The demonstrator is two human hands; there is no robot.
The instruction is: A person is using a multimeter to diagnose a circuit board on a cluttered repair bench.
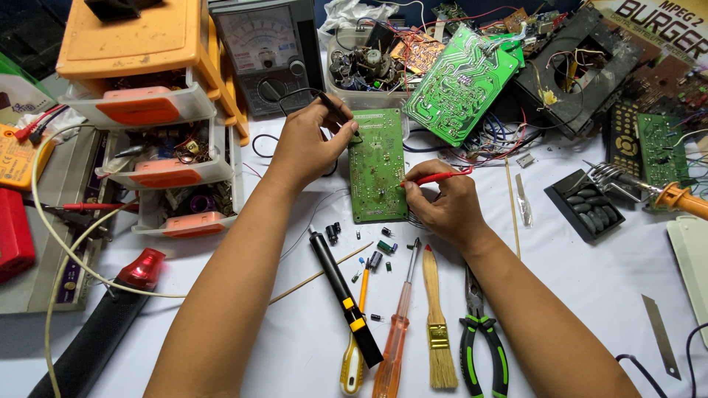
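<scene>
A green circuit board [377, 166] lies flat on the white table. My left hand [306, 144] grips a black meter probe [335, 110] whose tip touches the board's upper left edge. My right hand [442, 208] pinches a red meter probe [440, 177] with its tip pressed on the board's lower right part. An analogue multimeter [267, 51] stands behind the board, its black lead running toward the left hand.
In front lie a black pen-shaped tool [345, 298], screwdrivers [394, 332], a brush [436, 324], green-handled pliers [483, 343] and loose small parts. Orange and white parts drawers [158, 125] stand left. Another green board [461, 85], wires and a soldering iron [682, 199] sit at right.
</scene>
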